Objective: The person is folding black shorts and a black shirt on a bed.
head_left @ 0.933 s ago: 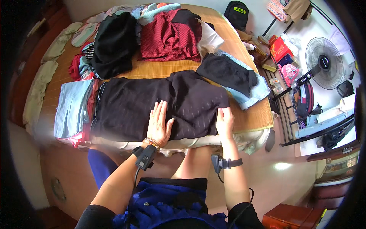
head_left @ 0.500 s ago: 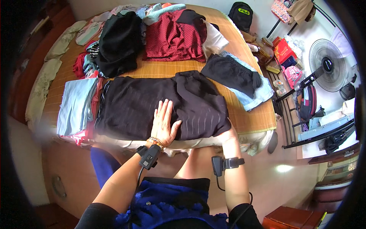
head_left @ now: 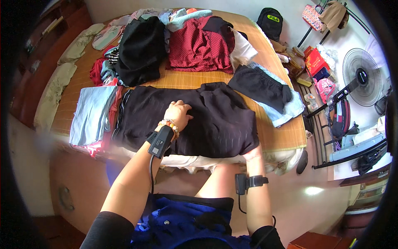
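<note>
A folded black garment (head_left: 203,120), sheer with faint stripes, lies along the near edge of the bed; which garment it is I cannot tell. My left hand (head_left: 178,115), with a beaded bracelet at the wrist, rests on its middle, fingers curled into the cloth. At its near right corner my right hand (head_left: 252,152) is tucked under the fabric, so its fingers are hidden. Left of the garment sits a stack of folded clothes with a light blue piece (head_left: 92,114) on top and pink cloth below. To its right lie black shorts (head_left: 262,87) on light blue denim (head_left: 286,114).
Across the bed mat (head_left: 195,78) lie a black garment (head_left: 141,52), a red patterned garment (head_left: 199,47), a white cloth (head_left: 242,50) and a jumbled clothes pile. A standing fan (head_left: 361,76) and metal rack (head_left: 321,141) are on the right. A black backpack (head_left: 269,25) stands behind.
My left hand has gone from flat with fingers stretched to curled on the black garment. My right hand stays at the corner. The whole view has shifted slightly.
</note>
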Available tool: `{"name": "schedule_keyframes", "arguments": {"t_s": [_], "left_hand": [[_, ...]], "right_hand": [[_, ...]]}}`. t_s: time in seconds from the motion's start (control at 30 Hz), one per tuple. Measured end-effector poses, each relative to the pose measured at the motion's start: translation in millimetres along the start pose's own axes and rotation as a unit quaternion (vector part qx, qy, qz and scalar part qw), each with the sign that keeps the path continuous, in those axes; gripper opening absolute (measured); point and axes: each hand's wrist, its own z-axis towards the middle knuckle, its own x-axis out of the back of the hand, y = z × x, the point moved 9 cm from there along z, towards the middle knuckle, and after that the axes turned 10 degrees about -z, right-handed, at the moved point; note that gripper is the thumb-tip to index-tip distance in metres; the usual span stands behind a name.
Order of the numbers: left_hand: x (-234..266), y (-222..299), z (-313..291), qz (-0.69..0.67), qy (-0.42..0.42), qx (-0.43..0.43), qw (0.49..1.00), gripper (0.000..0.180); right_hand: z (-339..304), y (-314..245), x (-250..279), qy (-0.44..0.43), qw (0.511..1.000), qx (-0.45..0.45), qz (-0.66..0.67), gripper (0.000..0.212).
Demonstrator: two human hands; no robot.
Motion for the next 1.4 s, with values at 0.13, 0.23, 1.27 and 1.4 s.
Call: {"name": "schedule_keyframes", "arguments": {"t_s": [0.13,0.23,1.27,1.4], "left_hand": [[-6,2,10,0.027,-0.051,0.0,0.998,0.023],[-5,-2,15,0.019,-0.055,-0.012,0.998,0.017],[-18,34,-71,0.083,-0.023,0.009,0.996,0.064],[-20,35,-71,0.08,-0.014,0.004,0.997,0.067]], "right_hand": [[0,-2,8,0.002,1.0,0.005,-0.01,0.053],[1,-8,-3,-0.055,0.998,0.022,-0.018,0.052],[-10,-45,32,0.16,0.984,0.008,-0.072,0.035],[-19,-55,56,0.152,0.982,-0.034,-0.104,0.034]]}}
